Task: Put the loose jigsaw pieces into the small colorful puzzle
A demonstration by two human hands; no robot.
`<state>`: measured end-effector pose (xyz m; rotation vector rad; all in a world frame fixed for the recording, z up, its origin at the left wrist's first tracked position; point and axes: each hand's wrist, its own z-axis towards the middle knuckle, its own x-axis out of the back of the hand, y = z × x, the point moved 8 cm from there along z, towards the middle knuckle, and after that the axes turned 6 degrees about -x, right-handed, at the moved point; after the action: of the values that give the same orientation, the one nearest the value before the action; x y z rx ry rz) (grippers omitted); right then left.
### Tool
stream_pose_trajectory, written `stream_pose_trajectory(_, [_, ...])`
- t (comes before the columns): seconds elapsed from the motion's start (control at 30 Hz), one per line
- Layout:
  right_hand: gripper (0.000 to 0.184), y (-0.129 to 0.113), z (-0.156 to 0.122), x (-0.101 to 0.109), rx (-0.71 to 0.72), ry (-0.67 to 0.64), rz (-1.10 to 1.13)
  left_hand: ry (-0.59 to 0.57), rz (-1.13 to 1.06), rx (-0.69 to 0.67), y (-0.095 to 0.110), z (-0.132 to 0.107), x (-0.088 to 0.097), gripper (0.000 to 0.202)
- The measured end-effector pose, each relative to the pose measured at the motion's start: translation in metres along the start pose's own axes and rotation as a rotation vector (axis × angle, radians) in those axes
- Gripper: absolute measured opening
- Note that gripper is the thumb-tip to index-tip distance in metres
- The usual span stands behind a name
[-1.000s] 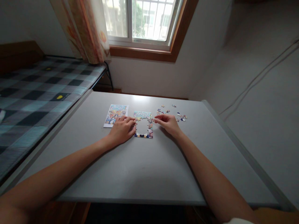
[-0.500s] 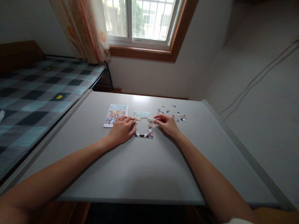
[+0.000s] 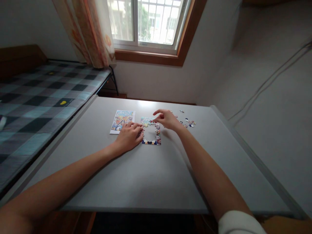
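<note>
A partly joined jigsaw puzzle lies on the table, its frame of pieces around a bare gap in the middle. My left hand rests flat with its fingers spread, fingertips on the puzzle's left side. Over the puzzle's upper right part, my right hand pinches a small reddish puzzle piece between thumb and fingertips. Under and beside my left fingers lies a colourful picture sheet, its lower right corner partly covered.
Several loose puzzle pieces are scattered right of the puzzle, some hidden behind my right hand. The white table has a bed along its left side. A window and curtain are beyond it.
My right hand has moved up and left from beside the puzzle's right edge to above its upper part, carrying the piece. My left hand has stayed on the puzzle.
</note>
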<state>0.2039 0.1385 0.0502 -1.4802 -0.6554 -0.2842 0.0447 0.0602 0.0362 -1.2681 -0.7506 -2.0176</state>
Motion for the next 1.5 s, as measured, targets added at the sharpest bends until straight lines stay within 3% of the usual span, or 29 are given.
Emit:
stream_pose_trajectory(0.2, [0.022, 0.018, 0.007, -0.013, -0.058, -0.037, 0.044, 0.018, -0.009, -0.011, 0.0, 0.0, 0.0, 0.024])
stream_pose_trajectory(0.37, [0.019, 0.023, 0.002, -0.014, -0.041, -0.03, 0.018, -0.006, -0.014, -0.013, -0.002, -0.001, -0.003, 0.046])
stream_pose_trajectory(0.63, [0.018, 0.02, 0.002, -0.016, -0.035, -0.031, -0.039, -0.059, -0.031, -0.03, -0.002, -0.001, -0.009, 0.041])
stream_pose_trajectory(1.5, [0.02, 0.021, 0.004, -0.025, -0.069, -0.097, -0.082, -0.062, -0.023, -0.033, -0.003, -0.002, -0.011, 0.039])
